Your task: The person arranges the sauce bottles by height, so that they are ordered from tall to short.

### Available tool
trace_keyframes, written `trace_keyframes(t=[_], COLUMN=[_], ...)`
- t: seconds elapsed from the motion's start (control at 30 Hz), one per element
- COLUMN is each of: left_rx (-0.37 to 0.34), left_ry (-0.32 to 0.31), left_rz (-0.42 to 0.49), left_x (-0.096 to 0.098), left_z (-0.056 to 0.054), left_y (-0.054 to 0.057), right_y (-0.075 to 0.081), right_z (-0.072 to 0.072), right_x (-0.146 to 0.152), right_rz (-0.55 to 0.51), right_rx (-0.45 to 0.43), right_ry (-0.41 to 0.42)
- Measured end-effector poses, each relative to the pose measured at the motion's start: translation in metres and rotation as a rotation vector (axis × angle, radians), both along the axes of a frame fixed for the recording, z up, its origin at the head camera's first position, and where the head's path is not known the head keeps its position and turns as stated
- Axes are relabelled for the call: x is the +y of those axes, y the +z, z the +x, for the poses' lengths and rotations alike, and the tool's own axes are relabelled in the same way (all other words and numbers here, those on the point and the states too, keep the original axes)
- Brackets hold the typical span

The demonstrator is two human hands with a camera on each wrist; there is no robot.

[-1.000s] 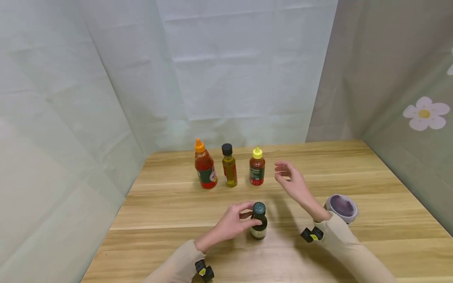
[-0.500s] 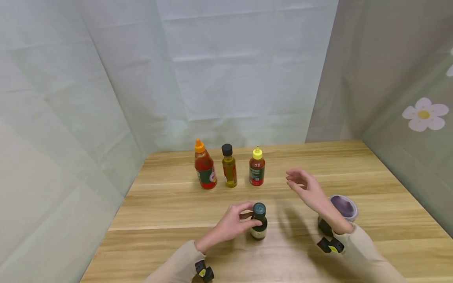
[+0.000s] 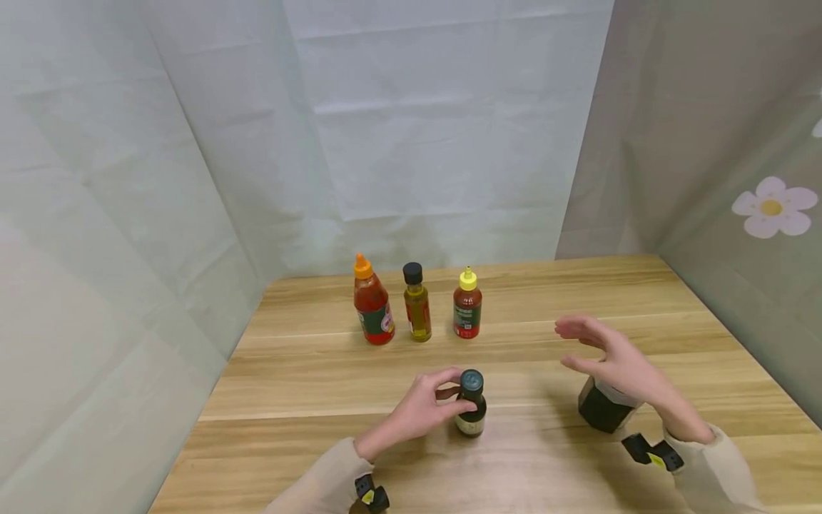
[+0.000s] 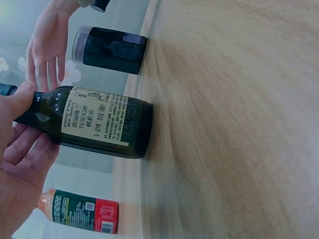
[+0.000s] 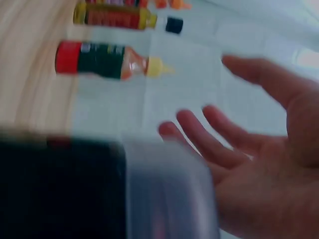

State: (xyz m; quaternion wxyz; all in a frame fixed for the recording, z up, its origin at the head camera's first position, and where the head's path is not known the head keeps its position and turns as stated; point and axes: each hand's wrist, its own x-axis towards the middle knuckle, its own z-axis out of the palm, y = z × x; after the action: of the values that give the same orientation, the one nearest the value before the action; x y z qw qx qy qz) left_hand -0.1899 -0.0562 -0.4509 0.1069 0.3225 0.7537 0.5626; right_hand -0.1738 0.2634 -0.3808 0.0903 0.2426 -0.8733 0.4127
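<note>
On the table's near middle stands a small dark glass bottle (image 3: 472, 427) with a dark cap. My left hand (image 3: 422, 409) holds it by the neck; in the left wrist view a cream printed label (image 4: 94, 117) shows on the bottle, and its base meets the wood. Over at the right, my right hand (image 3: 619, 364) hovers with fingers spread and nothing in its grasp. Below it is a dark jar (image 3: 600, 410) with a pale translucent top, partly hidden by that hand. The jar (image 5: 60, 189) looms blurred in the right wrist view, the fingers beyond it.
Along the back of the wooden table (image 3: 289, 385) stand a red sauce bottle with an orange cap (image 3: 374, 307), a yellow oil bottle with a black cap (image 3: 418, 310) and a smaller red sauce bottle with a yellow cap (image 3: 467, 310). Pale cloth (image 3: 437, 143) hangs behind.
My right hand has moved right and toward me, from beside the yellow-capped bottle to over the jar. The left hand keeps its grip on the dark bottle, unmoved.
</note>
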Motion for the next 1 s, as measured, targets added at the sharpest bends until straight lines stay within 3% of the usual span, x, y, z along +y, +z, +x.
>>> trace_keyframes(t=[0.1,0.2,0.33,0.47,0.8,0.87,1.0], left_rx=[0.007,0.005,-0.006,-0.012,-0.01,-0.012,-0.006], left_ry=[-0.003,-0.004,0.0,0.001,-0.001,-0.004,-0.009], left_rz=[-0.002,-0.007,-0.013,-0.02,-0.035,-0.04,-0.054], left_x=[0.0,0.0,0.001,0.0,-0.001,-0.001,-0.002], left_z=[0.0,0.001,0.001,0.001,0.0,0.0,-0.001], left_y=[0.001,0.001,0.002,0.002,0.002,0.002,0.004], right_y=[0.002,0.002,0.001,-0.004,-0.034,-0.039,-0.047], right_z=[0.005,0.01,0.017,0.02,0.016,0.016,0.018], right_x=[0.013,0.027,0.044,0.056,0.084,0.087,0.092], right_rz=[0.045,0.056,0.067,0.105,-0.114,-0.125,-0.115], right_rx=[0.013,-0.028,-0.073,-0.047,-0.106,-0.106,-0.115], right_ry=[0.059,0.091,0.087,0.085,0.344,0.355,0.286])
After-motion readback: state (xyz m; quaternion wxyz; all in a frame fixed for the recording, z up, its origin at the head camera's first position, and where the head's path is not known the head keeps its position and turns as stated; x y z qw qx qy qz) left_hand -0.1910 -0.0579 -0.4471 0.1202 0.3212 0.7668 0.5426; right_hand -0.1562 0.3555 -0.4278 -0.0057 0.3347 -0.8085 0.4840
